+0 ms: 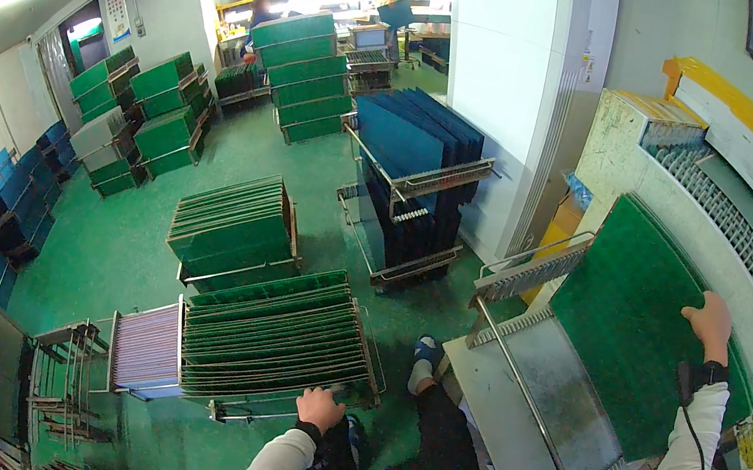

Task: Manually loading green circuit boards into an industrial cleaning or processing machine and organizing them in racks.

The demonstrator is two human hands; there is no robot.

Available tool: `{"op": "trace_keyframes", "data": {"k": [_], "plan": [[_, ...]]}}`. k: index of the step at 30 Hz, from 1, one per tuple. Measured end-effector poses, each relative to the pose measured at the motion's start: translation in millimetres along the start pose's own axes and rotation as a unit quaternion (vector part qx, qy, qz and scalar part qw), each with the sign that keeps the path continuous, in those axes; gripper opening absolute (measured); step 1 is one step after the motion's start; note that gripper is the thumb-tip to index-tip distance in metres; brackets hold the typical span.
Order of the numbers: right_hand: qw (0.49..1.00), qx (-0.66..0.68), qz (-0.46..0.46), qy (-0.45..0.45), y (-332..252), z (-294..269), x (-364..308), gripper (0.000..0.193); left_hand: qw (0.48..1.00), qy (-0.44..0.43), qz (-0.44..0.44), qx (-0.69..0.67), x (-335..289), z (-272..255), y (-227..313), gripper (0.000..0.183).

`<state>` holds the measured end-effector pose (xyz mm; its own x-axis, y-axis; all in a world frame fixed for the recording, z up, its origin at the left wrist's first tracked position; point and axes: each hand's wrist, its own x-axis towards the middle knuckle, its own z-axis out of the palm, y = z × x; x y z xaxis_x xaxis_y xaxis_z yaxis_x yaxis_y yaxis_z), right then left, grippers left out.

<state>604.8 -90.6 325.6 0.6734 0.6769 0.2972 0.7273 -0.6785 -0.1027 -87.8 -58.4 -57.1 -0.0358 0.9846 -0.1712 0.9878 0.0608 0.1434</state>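
Observation:
Green panels [625,309] stand tilted in a metal slotted rack [518,346] on my right. My right hand [710,326] is at their far-right edge, thumb on the front face and fingers curled behind. Low in front of me, a floor rack holds a row of upright green panels [273,338]. My left hand [320,409] rests at that rack's near side, by the top edge of the closest panel. Its fingers are bent, and what they grip is hidden.
A pale machine with a slotted conveyor [729,237] lines the right side. Ahead stand a rack of dark blue panels [420,157] and another green-panel rack [232,225]. Stacked green racks [300,71] and blue panels [15,202] stand farther off. People work at the back.

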Motion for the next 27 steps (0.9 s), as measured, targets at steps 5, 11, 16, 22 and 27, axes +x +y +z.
{"op": "trace_keyframes", "data": {"k": [5, 11, 16, 22, 27], "plan": [[1.000, 0.001, 0.015, -0.016, -5.1, -5.4, -2.8, 0.071, 1.000, 0.000, 0.002, 0.001, 0.0, -0.2, 0.3, 0.049], [1.000, -0.001, 0.015, -0.005, 0.1, -1.1, -0.9, 0.071, 1.000, -0.022, -0.010, 0.012, -0.2, -4.5, 4.0, 0.047], [1.000, 0.007, 0.015, -0.002, -3.5, -4.2, -3.9, 0.070, 0.999, -0.031, -0.016, 0.012, 0.0, -5.0, 4.1, 0.048], [1.000, 0.003, 0.009, 0.003, 1.6, 0.4, 0.4, 0.071, 1.000, -0.015, -0.007, 0.009, -0.5, -1.1, 1.7, 0.048], [1.000, 0.002, 0.014, 0.003, -0.4, -0.4, -1.1, 0.071, 1.000, -0.003, -0.003, 0.009, -0.5, -1.1, 1.0, 0.049]]}}
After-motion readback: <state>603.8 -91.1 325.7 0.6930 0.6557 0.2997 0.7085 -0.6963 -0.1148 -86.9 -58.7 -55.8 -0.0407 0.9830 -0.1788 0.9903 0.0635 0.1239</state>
